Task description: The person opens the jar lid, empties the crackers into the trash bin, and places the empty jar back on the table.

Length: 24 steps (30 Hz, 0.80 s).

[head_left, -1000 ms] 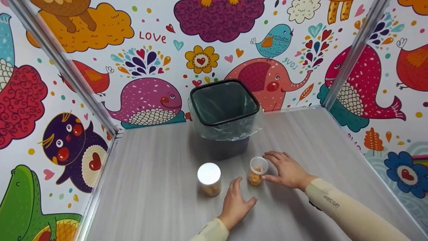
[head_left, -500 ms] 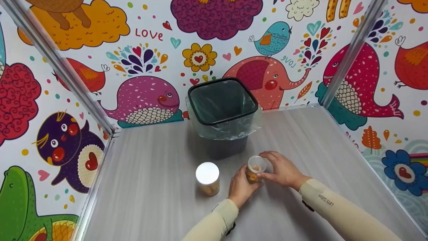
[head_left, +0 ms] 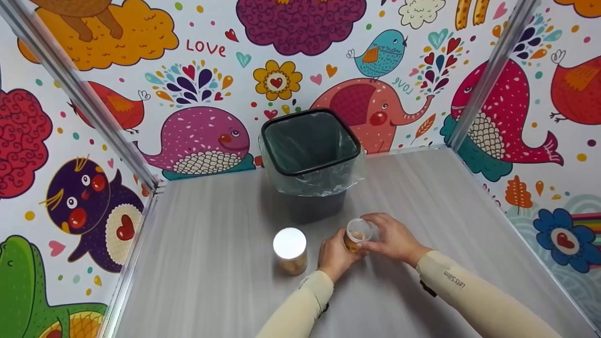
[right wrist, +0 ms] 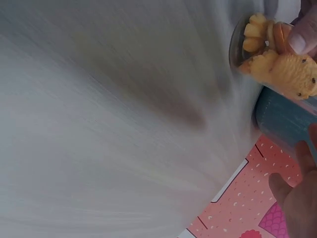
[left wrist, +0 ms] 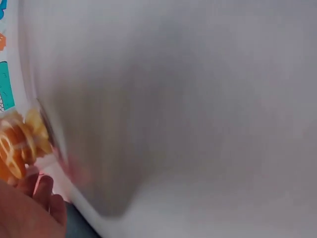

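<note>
A clear jar of orange snack pieces stands upright between my hands in the head view, its pale round top facing up. My left hand grips its lower body from the left. Around the upper part from the right curls my right hand, thumb on the near side and fingers on the far side. The left wrist view catches the jar at its left edge, above curled fingers. In the right wrist view a thumb presses the jar. To the left is a second jar with a white lid.
Behind the jars stands a dark bin with a black rim and a clear plastic liner hanging over its sides. Brightly patterned walls enclose the grey table at the back and both sides.
My left hand has moved right from beside the jar and now grips it. The right hand has closed in round its upper part. The white-lidded jar stays in place.
</note>
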Available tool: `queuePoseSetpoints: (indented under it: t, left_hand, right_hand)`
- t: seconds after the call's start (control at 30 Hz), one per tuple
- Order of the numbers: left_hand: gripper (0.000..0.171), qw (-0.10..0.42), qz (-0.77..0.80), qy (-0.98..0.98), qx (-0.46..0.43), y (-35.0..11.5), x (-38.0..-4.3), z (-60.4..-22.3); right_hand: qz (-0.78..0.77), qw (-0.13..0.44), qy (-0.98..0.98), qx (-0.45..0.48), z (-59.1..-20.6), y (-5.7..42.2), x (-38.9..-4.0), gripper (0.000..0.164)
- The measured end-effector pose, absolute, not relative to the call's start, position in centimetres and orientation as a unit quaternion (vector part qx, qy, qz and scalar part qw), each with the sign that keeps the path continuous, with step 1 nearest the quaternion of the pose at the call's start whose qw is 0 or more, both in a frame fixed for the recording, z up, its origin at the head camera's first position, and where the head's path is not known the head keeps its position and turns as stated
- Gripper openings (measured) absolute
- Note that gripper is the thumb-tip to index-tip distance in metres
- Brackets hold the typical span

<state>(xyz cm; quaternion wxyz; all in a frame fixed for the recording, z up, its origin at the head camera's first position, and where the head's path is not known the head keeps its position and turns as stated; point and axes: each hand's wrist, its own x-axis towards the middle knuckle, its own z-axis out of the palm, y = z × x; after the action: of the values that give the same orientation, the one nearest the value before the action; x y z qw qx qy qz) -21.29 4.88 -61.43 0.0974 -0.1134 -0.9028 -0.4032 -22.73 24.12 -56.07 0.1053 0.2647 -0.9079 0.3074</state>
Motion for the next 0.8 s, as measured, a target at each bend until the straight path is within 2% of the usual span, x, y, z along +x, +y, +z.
queuePoseSetpoints:
  t: [0.13,0.43,0.57,0.67,0.8]
  left_hand:
    - [0.062,0.104,-0.394,-0.903,-0.135,4.6,-21.5,-61.4]
    - [0.062,0.097,-0.394,-0.903,-0.144,4.4,-22.0,-61.9]
    - [0.061,0.089,-0.383,-0.907,-0.149,4.2,-22.4,-61.8]
    - [0.061,0.073,-0.382,-0.909,-0.151,4.1,-22.6,-61.8]
    - [0.060,0.054,-0.386,-0.909,-0.147,4.1,-22.7,-61.6]
  right_hand:
    - [0.310,0.114,-0.904,0.270,-55.9,24.1,-22.8,0.069]
    - [0.321,0.087,-0.909,0.251,-55.8,23.8,-22.9,0.067]
    - [0.310,0.077,-0.907,0.274,-55.9,24.1,-23.1,0.068]
    - [0.301,0.050,-0.903,0.301,-55.4,24.5,-23.5,0.071]
    - [0.293,-0.018,-0.898,0.327,-54.1,24.9,-24.7,0.074]
